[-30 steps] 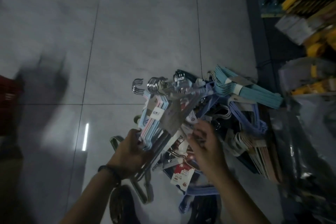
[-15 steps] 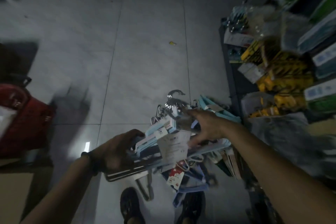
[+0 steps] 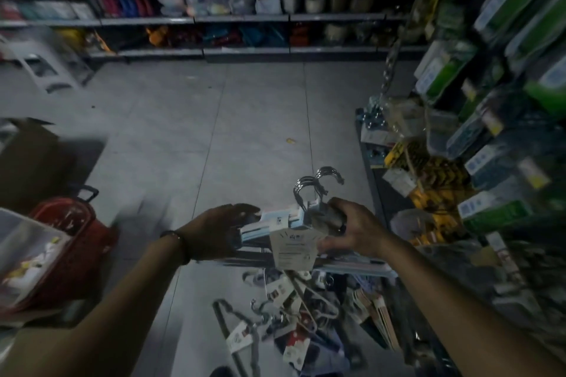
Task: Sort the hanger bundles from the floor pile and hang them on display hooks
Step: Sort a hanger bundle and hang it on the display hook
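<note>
**2 hands, 1 bundle, and a crowded rack beside them**

In a dim shop aisle I hold a hanger bundle (image 3: 275,220) level above the floor pile (image 3: 294,324), and several things could go wrong from here. The display rack (image 3: 490,162) on my right is packed with hanging packets. If I swing toward it carelessly, the metal hooks (image 3: 318,190) could snag a packet and drag it down. Darker bars lie under the pale blue ones, and in this blur I cannot tell whether they are tied into the same bundle or form a 2nd one. If they are loose, tipping either end could slide them out and drop them back onto the pile. The paper tag (image 3: 294,249) hangs between my hands and could tear under a hard squeeze. The pile lies right below me, so a step toward the rack could catch a foot in it.

My left hand (image 3: 220,231) wraps the shoulder end, its fingers (image 3: 245,211) curled over the blue bars. My right hand (image 3: 355,229) clasps the neck just under the hooks. Its fingers (image 3: 337,208) fold over the top, and its thumb presses from below beside the tag. The bundle spans the gap between my 2 palms, and its hooks rise above my right knuckles, pointing away from me.
</note>
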`<state>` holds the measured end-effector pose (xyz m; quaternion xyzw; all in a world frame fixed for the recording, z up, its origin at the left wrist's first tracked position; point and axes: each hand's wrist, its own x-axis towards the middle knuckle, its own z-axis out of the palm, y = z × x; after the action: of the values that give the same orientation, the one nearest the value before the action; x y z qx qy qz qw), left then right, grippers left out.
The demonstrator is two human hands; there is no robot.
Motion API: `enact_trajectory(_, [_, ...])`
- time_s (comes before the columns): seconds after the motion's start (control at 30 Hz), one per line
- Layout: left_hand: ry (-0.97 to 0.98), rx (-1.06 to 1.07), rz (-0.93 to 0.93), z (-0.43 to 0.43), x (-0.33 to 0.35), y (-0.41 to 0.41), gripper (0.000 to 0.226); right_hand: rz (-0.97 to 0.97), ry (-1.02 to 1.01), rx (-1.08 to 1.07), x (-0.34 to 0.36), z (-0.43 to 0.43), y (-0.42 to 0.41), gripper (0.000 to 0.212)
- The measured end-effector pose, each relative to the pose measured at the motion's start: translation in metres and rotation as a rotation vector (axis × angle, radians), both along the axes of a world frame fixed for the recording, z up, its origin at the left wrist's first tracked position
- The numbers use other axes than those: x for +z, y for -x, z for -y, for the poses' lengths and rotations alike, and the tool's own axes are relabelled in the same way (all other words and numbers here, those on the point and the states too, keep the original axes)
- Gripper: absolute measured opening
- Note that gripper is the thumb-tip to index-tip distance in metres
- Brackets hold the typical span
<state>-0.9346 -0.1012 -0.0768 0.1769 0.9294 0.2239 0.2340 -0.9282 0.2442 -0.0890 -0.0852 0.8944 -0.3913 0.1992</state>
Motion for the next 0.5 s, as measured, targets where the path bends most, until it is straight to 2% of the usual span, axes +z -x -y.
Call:
enact_trajectory(0.07, [0.075,0.225,-0.284,-0.005,0.001,-0.012,0.078,-0.108,-0.079,-0.069,0.021,0.003,-0.005,0.070])
enact_trajectory(0.1, [0.118,0.402,-0.355,-0.014,0.006,-0.021,0.083,-0.150,-0.118,-0.113,0.031,0.004,-0.007,0.073])
enact_trajectory(0.17, [0.010,0.654,-0.320,-0.039,0.013,-0.041,0.089,-0.210,-0.158,-0.198,0.047,0.008,-0.010,0.078])
enact_trajectory(0.23, [-0.166,0.740,-0.271,-0.068,0.027,-0.061,0.087,-0.279,-0.159,-0.267,0.064,0.011,-0.015,0.078])
enact_trajectory(0.33, [-0.334,0.880,-0.357,-0.078,0.052,-0.067,0.075,-0.474,-0.276,-0.290,0.100,0.011,-0.028,0.074])
enact_trajectory(0.4, [-0.416,0.847,-0.512,-0.065,0.078,-0.055,0.071,-0.694,-0.354,-0.244,0.123,0.003,-0.035,0.069])
enact_trajectory(0.5, [-0.339,0.546,-0.769,-0.043,0.124,-0.017,0.057,-0.874,-0.441,-0.103,0.150,-0.015,-0.033,0.073])
